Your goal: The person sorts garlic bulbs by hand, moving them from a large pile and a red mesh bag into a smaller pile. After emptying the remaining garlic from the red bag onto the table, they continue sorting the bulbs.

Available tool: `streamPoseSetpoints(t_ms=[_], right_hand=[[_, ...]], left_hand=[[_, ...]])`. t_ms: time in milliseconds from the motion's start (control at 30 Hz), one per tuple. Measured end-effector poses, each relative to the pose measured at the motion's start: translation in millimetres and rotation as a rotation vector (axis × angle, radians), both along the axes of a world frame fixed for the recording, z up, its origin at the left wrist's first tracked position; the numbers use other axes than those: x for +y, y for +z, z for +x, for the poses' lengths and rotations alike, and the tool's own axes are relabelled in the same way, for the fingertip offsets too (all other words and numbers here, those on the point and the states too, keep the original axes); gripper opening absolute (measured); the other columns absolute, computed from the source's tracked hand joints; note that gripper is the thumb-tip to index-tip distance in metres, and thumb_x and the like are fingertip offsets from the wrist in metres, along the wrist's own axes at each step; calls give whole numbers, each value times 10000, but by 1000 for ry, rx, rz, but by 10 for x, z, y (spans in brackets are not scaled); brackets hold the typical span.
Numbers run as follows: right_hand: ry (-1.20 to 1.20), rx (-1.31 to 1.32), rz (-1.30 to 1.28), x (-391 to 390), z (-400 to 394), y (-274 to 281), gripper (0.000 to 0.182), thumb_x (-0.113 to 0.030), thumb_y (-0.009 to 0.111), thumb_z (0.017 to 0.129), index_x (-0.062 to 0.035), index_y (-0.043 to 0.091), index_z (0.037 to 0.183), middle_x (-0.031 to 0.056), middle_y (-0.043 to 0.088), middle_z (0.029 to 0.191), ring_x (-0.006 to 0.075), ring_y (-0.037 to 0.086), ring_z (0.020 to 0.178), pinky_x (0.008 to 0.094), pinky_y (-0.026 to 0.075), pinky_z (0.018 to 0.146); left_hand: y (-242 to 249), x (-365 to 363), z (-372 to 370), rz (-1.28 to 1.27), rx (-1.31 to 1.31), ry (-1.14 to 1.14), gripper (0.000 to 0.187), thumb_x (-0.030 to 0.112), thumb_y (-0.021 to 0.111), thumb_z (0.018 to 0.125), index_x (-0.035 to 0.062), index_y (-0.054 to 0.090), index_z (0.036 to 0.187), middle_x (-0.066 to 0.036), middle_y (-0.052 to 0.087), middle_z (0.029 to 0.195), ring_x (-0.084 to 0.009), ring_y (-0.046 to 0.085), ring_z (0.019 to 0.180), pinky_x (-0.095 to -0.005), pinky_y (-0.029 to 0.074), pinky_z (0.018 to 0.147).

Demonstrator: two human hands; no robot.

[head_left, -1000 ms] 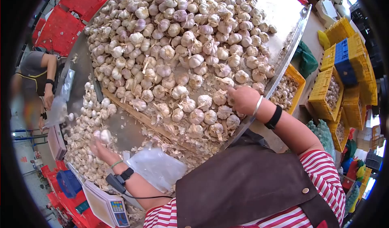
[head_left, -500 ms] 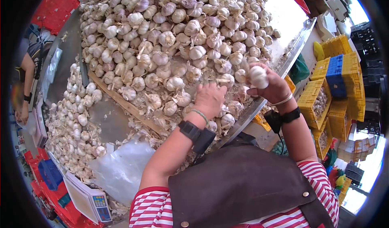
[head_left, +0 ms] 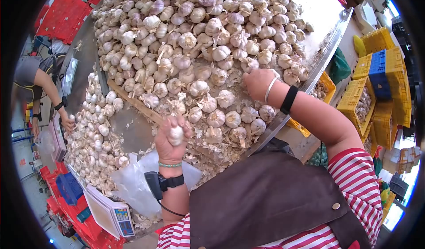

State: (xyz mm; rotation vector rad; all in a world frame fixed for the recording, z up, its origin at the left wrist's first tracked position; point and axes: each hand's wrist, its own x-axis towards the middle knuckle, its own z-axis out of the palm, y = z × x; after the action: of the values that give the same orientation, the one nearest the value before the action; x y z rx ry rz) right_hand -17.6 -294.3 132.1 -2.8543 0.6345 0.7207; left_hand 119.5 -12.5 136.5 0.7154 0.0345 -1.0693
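Note:
My left hand [head_left: 171, 139] is raised over the near end of a wooden strip [head_left: 133, 102], its fingers wrapped round a white garlic bulb [head_left: 175, 135]. My right hand [head_left: 260, 85] is at the right side of the big garlic pile [head_left: 186, 40], palm down; its fingertips are hidden, so what they touch cannot be made out. Loose skins and several bulbs lie between my hands. Beyond the strip, a smaller heap of whiter bulbs [head_left: 95, 138] spreads at the left.
A scale [head_left: 106, 211] and a plastic bag [head_left: 137, 182] lie at the lower left. A metal table edge [head_left: 305, 91] runs along the right. Yellow crates [head_left: 354, 100] stand beyond it. At the far left a co-worker's hand [head_left: 67, 122] reaches the whiter heap.
My left hand has moved left and now holds a bulb. My right hand has moved up and left, without the bulb it held. The co-worker's hand has come to the whiter heap.

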Motion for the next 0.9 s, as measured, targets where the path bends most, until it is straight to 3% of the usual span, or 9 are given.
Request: streamPoseSetpoints(t_ms=[167, 267, 467, 567, 633, 700, 767, 833, 900], right_hand=[[-31, 13, 85, -112, 54, 287, 344, -287, 690, 754, -66, 655, 1015, 136, 692, 898, 299, 673, 895, 406, 529, 782], [-96, -245, 474, 222, 91, 509, 405, -355, 709, 761, -73, 651, 1047, 152, 684, 902, 321, 663, 889, 418, 526, 763], [172, -607, 1017, 801, 154, 739, 561, -309, 759, 764, -49, 538, 1209, 151, 607, 1084, 343, 599, 992, 400, 488, 871], [-101, -676, 1005, 651, 115, 664, 447, -214, 719, 805, -32, 554, 1179, 134, 628, 1072, 305, 599, 1035, 401, 481, 900], [79, -259, 394, 435, -83, 380, 385, -171, 705, 765, -29, 578, 1100, 154, 639, 997, 343, 602, 1022, 418, 498, 863], [124, 102, 292, 440, -155, 291, 353, -123, 691, 712, -30, 592, 1038, 182, 632, 956, 372, 613, 972, 440, 510, 814], [157, 66, 299, 489, -251, 86, 352, -128, 707, 704, -22, 602, 1022, 182, 645, 943, 352, 630, 950, 426, 519, 802], [204, 32, 310, 540, -279, -72, 351, -133, 724, 695, -15, 613, 1007, 182, 657, 930, 333, 648, 928, 412, 529, 789], [235, -36, 260, 579, -251, -163, 371, -108, 728, 677, -9, 609, 1014, 180, 663, 901, 354, 653, 900, 417, 534, 770]], left_hand=[[-190, -18, -423, 87, 12, -313, 651, 671, 507, 859, 78, 605, 1109, -109, 597, 1096, -186, 604, 685, -258, 469, 522], [-41, -263, -655, -39, 299, -424, 846, 779, 446, 808, 118, 469, 1336, -136, 556, 1226, -205, 606, 636, -264, 457, 462], [-344, -89, -587, -197, 498, -90, 761, 733, 517, 802, 209, 451, 1349, -129, 500, 1257, -322, 638, 866, -278, 483, 419], [-361, 239, -151, -515, 395, -80, 654, 620, 576, 838, 153, 514, 1293, -124, 526, 1197, -328, 628, 955, -330, 537, 469], [-98, 815, 538, -625, 139, 98, 604, 486, 567, 890, 61, 495, 1312, -167, 494, 1329, -331, 565, 1136, -391, 582, 573], [168, 1390, 1003, -421, -172, 254, 626, 449, 560, 899, 65, 430, 1376, -193, 483, 1362, -346, 526, 1201, -443, 571, 726], [178, 1788, 1278, 14, -262, 689, 683, 449, 591, 893, 36, 390, 1398, -188, 448, 1390, -342, 498, 1225, -464, 519, 843], [250, 1856, 1319, 1093, -789, 1071, 679, 395, 622, 896, -7, 382, 1389, -178, 448, 1383, -319, 490, 1222, -449, 432, 983], [281, 1581, 1180, 1060, -938, 981, 544, 278, 642, 903, -23, 468, 1321, -142, 530, 1295, -234, 518, 1173, -360, 408, 980]])
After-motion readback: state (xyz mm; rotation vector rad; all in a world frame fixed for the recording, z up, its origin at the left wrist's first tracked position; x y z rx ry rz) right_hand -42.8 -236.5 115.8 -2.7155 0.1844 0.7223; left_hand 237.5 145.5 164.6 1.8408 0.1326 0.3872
